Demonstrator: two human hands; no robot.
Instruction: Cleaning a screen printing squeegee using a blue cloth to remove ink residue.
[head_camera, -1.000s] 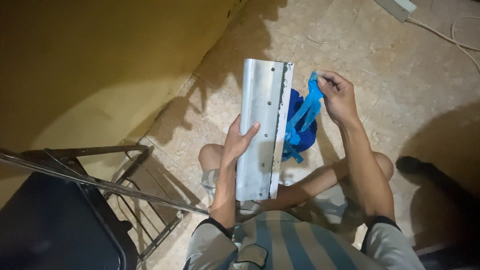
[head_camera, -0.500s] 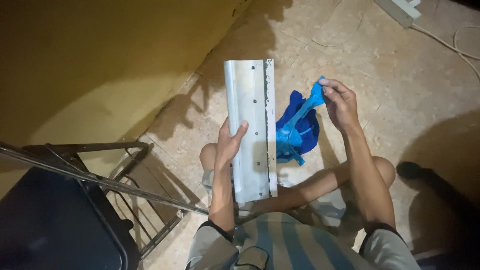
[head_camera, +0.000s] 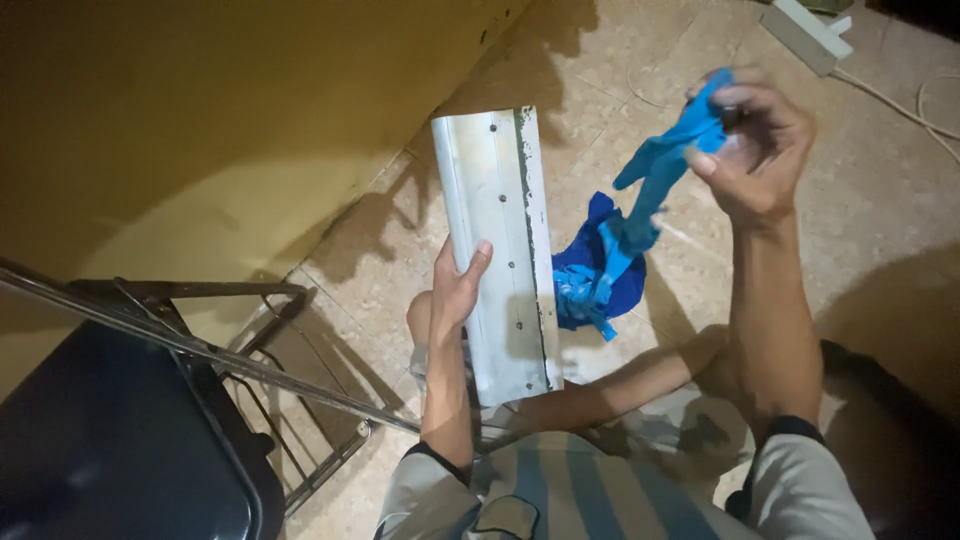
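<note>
My left hand (head_camera: 457, 290) grips the left edge of a long grey metal panel (head_camera: 497, 250) with a row of small holes, held upright over my lap. My right hand (head_camera: 755, 140) is raised to the right of it and pinches the end of a strip of blue film (head_camera: 655, 185). The strip stretches down to a crumpled blue heap (head_camera: 590, 275) beside the panel's right edge. My bare knees and striped shirt show below.
A black folding chair with a metal frame (head_camera: 200, 350) stands at lower left, close to my left arm. A yellow wall (head_camera: 200, 120) runs along the left. A white power strip (head_camera: 805, 30) and its cord lie on the tiled floor at upper right.
My right hand has lifted up and to the right, pulling the blue strip longer and further off the panel. The panel has stayed in my left hand and tilted slightly left.
</note>
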